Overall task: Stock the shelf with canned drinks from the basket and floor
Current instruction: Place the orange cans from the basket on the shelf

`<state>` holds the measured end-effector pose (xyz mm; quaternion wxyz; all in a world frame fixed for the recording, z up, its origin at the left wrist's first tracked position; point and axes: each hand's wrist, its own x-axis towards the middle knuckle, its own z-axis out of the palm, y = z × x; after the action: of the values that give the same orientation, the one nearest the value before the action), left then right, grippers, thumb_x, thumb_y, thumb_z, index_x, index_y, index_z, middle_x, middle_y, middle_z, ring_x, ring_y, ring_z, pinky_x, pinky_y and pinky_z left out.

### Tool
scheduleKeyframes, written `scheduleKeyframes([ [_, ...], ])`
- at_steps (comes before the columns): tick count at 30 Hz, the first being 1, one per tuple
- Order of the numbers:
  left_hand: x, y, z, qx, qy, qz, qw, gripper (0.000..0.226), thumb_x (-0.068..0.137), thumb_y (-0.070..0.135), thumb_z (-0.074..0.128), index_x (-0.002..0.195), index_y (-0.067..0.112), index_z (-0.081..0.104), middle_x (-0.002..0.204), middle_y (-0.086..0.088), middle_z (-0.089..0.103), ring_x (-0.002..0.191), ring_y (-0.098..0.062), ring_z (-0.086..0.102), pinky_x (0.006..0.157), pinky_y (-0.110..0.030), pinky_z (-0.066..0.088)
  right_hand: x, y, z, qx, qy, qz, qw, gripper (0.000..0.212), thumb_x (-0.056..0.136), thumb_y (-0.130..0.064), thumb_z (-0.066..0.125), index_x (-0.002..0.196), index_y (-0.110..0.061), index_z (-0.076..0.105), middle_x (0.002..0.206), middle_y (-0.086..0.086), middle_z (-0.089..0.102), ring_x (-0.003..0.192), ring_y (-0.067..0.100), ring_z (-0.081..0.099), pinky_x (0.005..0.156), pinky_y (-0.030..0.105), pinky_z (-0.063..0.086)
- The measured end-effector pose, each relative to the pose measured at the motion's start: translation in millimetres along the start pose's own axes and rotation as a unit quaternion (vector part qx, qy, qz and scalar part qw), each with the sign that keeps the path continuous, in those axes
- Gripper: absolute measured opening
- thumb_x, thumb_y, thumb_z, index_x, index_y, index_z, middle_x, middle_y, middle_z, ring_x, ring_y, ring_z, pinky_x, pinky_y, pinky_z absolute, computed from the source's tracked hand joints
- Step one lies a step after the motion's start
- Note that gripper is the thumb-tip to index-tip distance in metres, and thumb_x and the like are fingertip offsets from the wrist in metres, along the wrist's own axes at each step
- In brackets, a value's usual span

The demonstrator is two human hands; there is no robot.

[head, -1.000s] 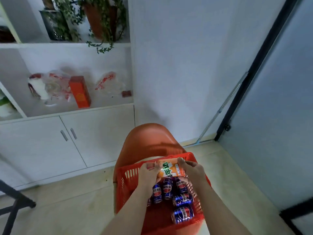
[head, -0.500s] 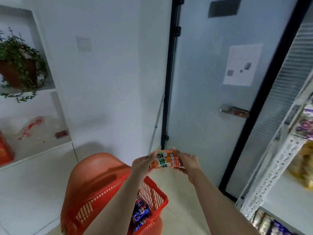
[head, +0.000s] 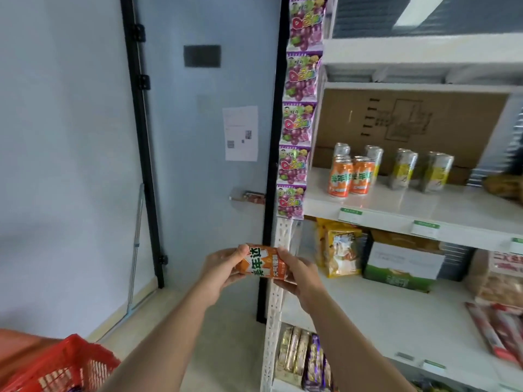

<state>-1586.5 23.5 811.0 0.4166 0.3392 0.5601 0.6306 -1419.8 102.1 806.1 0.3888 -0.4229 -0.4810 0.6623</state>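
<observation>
- I see the orange can (head: 264, 264) lying on its side in the air, held between both hands, just in front of the white post (head: 275, 309) and lower than the drinks shelf (head: 396, 212).
- The left hand (head: 223, 268) grips the can's left end, thumb on top and fingers curled underneath.
- The right hand (head: 301, 275) grips the right end the same way, thumb on top and fingers wrapped below.
- On the drinks shelf I count two matching orange cans (head: 340, 179) standing upright and touching, near the left front edge.
- Two taller pale cans (head: 374, 157) stand right behind them.
- Further right, two yellow-and-silver cans (head: 403, 169) stand upright, a little apart from each other.
- A cardboard sheet (head: 410, 123) leans against the back of that shelf.
- The red basket (head: 70, 363) sits at the lower left corner of my view, well apart from the held can. I cannot tell what is in it.
- A strip of purple candy packs (head: 300, 120) hangs down the shelf's left edge.
- One level down I see snack bags (head: 341, 251) beside a green-and-white box (head: 402, 264).
- A pale door (head: 198, 171) with a paper sheet (head: 241, 132) on it stands behind the hands.
</observation>
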Motion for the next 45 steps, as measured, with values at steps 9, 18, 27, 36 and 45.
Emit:
scheduleKeyframes([
  [9, 26, 14, 170, 0.032, -0.155, 0.063, 0.985, 0.047, 0.07, 0.043, 0.074, 0.112, 0.021, 0.068, 0.106, -0.003, 0.074, 0.103, -0.018, 0.068, 0.098, -0.034, 0.05, 1, -40, -147, 0.163, 0.041, -0.034, 0.985, 0.057, 0.075, -0.039, 0.076, 0.12, -0.006, 0.062, 0.108, 0.019, 0.071, 0.101, 0.032, 0.07, 0.08, 0.039, 0.059],
  [18, 104, 46, 251, -0.027, -0.217, 0.083, 0.972, 0.06, 0.07, 0.036, 0.078, 0.122, 0.009, 0.063, 0.119, -0.008, 0.07, 0.11, -0.02, 0.066, 0.094, -0.031, 0.049, 45, -89, -192, 0.22, 0.001, -0.101, 0.97, 0.053, 0.081, -0.036, 0.07, 0.12, -0.001, 0.062, 0.112, 0.019, 0.07, 0.1, 0.025, 0.07, 0.09, 0.039, 0.056],
  [27, 186, 120, 301, 0.104, -0.277, 0.148, 0.944, 0.05, 0.071, 0.027, 0.08, 0.119, 0.023, 0.065, 0.115, -0.003, 0.068, 0.104, -0.023, 0.065, 0.09, -0.038, 0.054, 102, -155, -214, -0.084, 0.026, -0.185, 0.979, 0.059, 0.068, -0.042, 0.075, 0.117, -0.017, 0.055, 0.111, 0.006, 0.071, 0.101, 0.02, 0.069, 0.094, 0.038, 0.055],
  [36, 223, 126, 327, 0.272, -0.258, 0.261, 0.889, 0.048, 0.077, 0.032, 0.08, 0.122, 0.027, 0.065, 0.131, 0.004, 0.06, 0.116, -0.019, 0.059, 0.095, -0.037, 0.05, 147, -177, -232, -0.248, 0.053, -0.207, 0.945, 0.03, 0.087, -0.025, 0.071, 0.114, -0.018, 0.06, 0.099, -0.004, 0.07, 0.09, 0.009, 0.067, 0.07, 0.018, 0.053],
  [45, 242, 138, 337, 0.442, -0.223, 0.349, 0.796, 0.043, 0.08, 0.035, 0.076, 0.117, 0.016, 0.069, 0.123, 0.005, 0.065, 0.111, -0.008, 0.056, 0.092, -0.024, 0.042, 196, -181, -246, -0.354, 0.057, -0.208, 0.91, 0.032, 0.084, -0.026, 0.074, 0.113, -0.022, 0.062, 0.102, -0.006, 0.07, 0.096, 0.013, 0.065, 0.091, 0.036, 0.055],
])
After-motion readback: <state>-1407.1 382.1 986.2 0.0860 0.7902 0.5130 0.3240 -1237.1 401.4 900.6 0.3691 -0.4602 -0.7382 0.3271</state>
